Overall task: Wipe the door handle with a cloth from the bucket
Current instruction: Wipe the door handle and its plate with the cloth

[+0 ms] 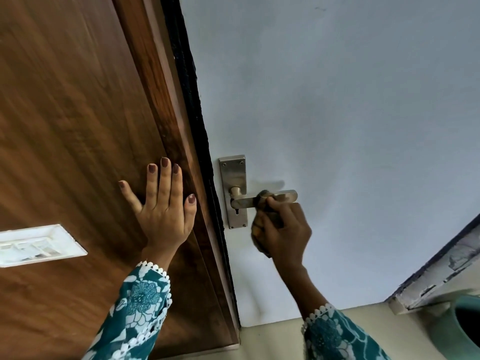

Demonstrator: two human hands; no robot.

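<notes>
Fingers of your right hand (281, 229) are curled tight around a dark cloth (263, 197), bunched against the middle of the handle (265, 198), likely so rubbing pressure lands on the metal. Your left hand (162, 206) lies flat with fingers spread on the brown wood frame (91, 113), apparently bracing you. The bucket (467, 326) sits at lower right, well apart.

This looks like a doorway inside a home. A pale grey painted door (337, 113) carries a metal lever door handle (262, 200) on a keyholed plate. Left of the handle runs a brown wood-grain frame (78, 126) with a white switch plate (39, 245). Below the handle lies beige floor (272, 341), with a teal bucket (465, 326) at its right.
</notes>
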